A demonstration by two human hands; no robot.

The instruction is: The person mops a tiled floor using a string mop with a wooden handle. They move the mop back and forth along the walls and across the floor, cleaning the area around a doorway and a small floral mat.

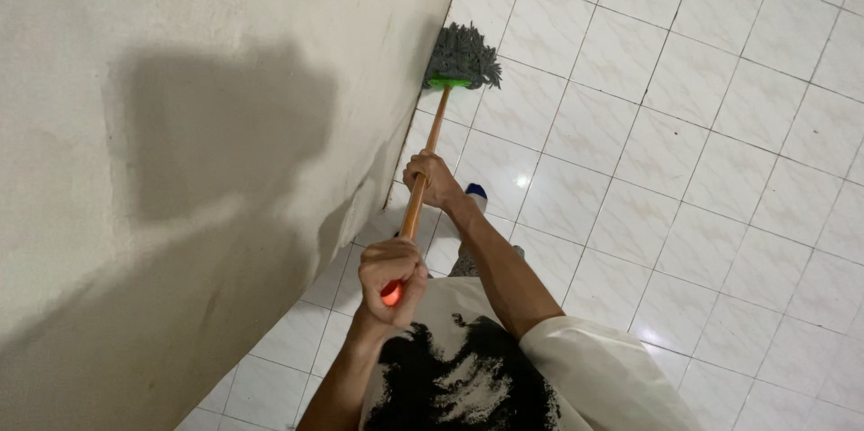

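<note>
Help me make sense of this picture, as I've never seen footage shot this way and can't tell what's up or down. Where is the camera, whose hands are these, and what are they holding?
There is one picture, taken by a camera worn on a person's head, looking down along their body. That is why you see their pale shirt with a black print at the bottom. There is no machine: both hands are the wearer's own. The left hand grips the top end of a wooden mop handle, near its orange tip. The right hand grips the handle further down. At the far end is a grey stringy mop head on a green holder, resting on the white tiled floor right where it meets the cream wall. The dark shape on the wall is a shadow.
</note>
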